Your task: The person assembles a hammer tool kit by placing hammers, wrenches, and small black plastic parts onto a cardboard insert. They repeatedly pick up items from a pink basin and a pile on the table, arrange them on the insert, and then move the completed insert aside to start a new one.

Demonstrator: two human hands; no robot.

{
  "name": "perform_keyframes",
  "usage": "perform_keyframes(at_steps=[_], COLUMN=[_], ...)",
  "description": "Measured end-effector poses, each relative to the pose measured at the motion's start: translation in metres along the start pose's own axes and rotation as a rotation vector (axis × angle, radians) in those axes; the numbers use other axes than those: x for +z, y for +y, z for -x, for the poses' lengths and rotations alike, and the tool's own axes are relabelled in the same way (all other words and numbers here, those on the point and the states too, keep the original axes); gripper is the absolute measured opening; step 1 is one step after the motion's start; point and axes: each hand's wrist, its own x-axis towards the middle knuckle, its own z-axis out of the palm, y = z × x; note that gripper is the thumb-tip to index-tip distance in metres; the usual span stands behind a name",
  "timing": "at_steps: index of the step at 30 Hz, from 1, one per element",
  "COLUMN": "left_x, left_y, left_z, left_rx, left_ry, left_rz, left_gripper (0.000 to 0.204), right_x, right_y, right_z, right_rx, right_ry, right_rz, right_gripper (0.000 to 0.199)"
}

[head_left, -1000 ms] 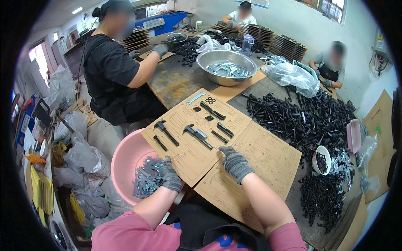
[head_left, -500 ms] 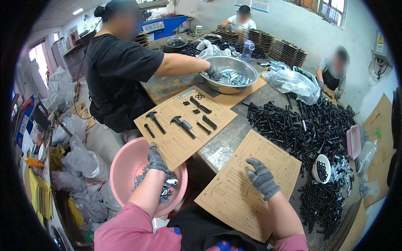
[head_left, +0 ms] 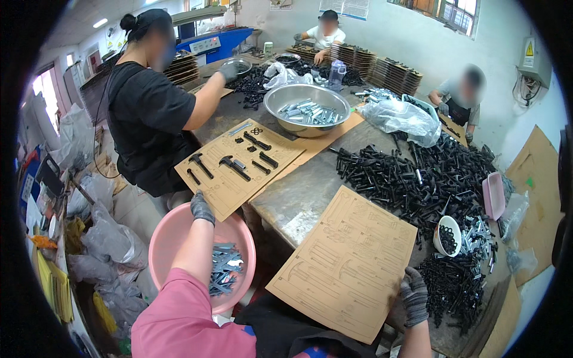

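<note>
My left hand (head_left: 202,207), in a grey glove, grips the near left edge of a brown printed board (head_left: 209,156). That board carries a black claw hammer piece (head_left: 234,167), several other black parts, a small silver cylinder (head_left: 239,164), a light wrench (head_left: 240,129) and black rings (head_left: 256,130). My right hand (head_left: 413,298), gloved too, has its fingers bent at the right edge of a second printed board (head_left: 343,262). This one bears only line drawings of tools and lies tilted over the table's near edge, above my lap.
Below my left arm stands a pink basin (head_left: 161,250) of flat wrenches (head_left: 224,268). A steel bowl (head_left: 274,113) of silver cylinders is ahead. Black parts (head_left: 418,179) heap on the right, beside a white bowl (head_left: 441,244) of rings. Three other people work around the table (head_left: 286,209).
My right hand has gone from above the second board to its right edge. My left hand and the loaded board have shifted slightly away. The co-worker's hand has left the steel bowl.
</note>
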Motion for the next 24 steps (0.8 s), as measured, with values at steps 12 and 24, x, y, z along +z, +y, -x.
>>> perform_keyframes(at_steps=[12, 24], left_x=[0.0, 0.071], left_y=[0.025, -0.01], left_z=[0.195, 0.325], left_rx=[0.482, 0.367], left_ry=[-0.562, -1.188], left_rz=[-0.667, -1.584], left_gripper=[0.023, 0.04], right_x=[0.001, -0.004], right_y=[0.006, 0.027], right_z=[0.068, 0.066], right_rx=[0.141, -0.226], right_ry=[0.119, -0.009], right_rz=[-0.04, 0.32], right_gripper=[0.031, 0.036])
